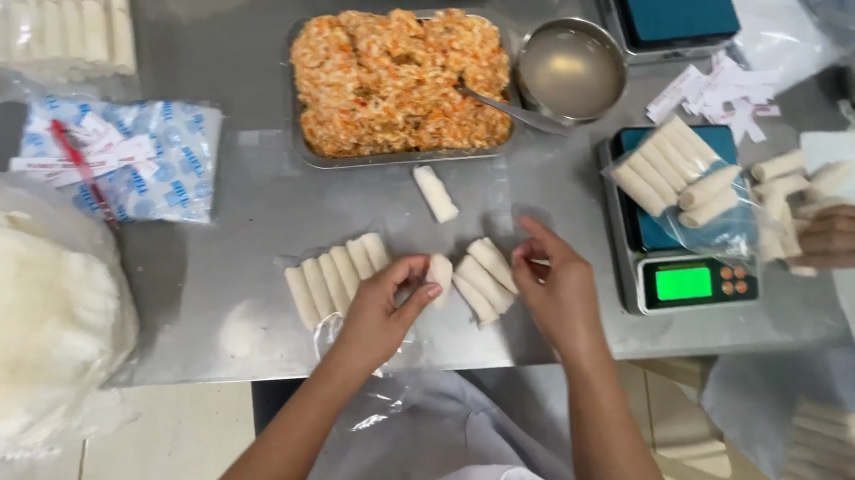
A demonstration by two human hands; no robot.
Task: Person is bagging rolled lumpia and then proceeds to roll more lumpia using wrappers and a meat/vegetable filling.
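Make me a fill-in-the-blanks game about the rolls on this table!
1. The left hand pinches one white ____.
2. The bagged rolls rest on a scale whose screen glows ____.
3. A spoon sticks into the tray of orange ____.
4. The round bowl holds a cloudy ____.

Missing words: roll; green; filling; liquid

Both hands (382, 308) (556, 286) low, fingers curled

Pale cylindrical spring roll (440, 272), pinched upright-tilted at the steel table's front edge. Just right of it, three matching pale rolls (480, 278) lying side by side, slanted. To the left, a neat row of five pale rolls (337, 274) on clear plastic.
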